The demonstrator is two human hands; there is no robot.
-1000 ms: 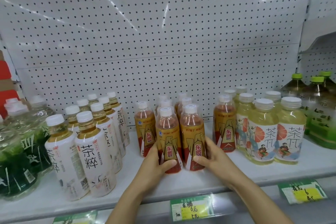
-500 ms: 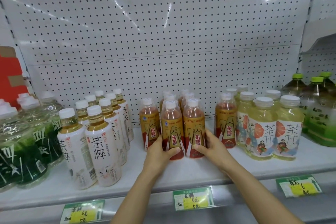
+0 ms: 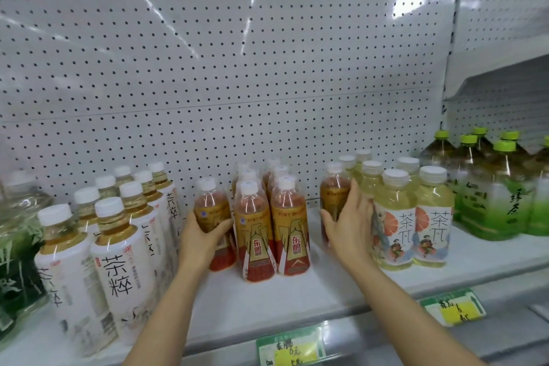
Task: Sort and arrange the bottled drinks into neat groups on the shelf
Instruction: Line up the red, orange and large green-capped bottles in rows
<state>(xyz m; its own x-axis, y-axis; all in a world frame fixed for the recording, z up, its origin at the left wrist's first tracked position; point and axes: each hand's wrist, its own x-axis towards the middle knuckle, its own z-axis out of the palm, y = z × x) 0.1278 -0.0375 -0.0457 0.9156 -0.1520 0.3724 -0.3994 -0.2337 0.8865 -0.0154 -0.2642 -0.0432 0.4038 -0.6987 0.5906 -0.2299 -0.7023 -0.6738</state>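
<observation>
A cluster of gold-and-red labelled drink bottles [image 3: 273, 226] stands in the middle of the white shelf [image 3: 297, 297]. My left hand [image 3: 202, 235] is wrapped around a stray gold-and-red bottle [image 3: 211, 205] just left of the cluster. My right hand [image 3: 350, 223] grips another stray gold-and-red bottle [image 3: 334, 196], which stands against the yellow tea bottles [image 3: 413, 217]. White-labelled tea bottles [image 3: 118, 249] fill two rows on the left.
Green-labelled bottles [image 3: 17, 235] crowd the far left. Large green-capped tea bottles [image 3: 493, 190] stand at the far right. A pegboard wall [image 3: 237, 68] backs the shelf. Price tags [image 3: 289, 349] hang on the front rail.
Both hands have left the two front bottles of the middle cluster and spread apart. The left now holds the stray bottle on the left, the right the stray bottle on the right.
</observation>
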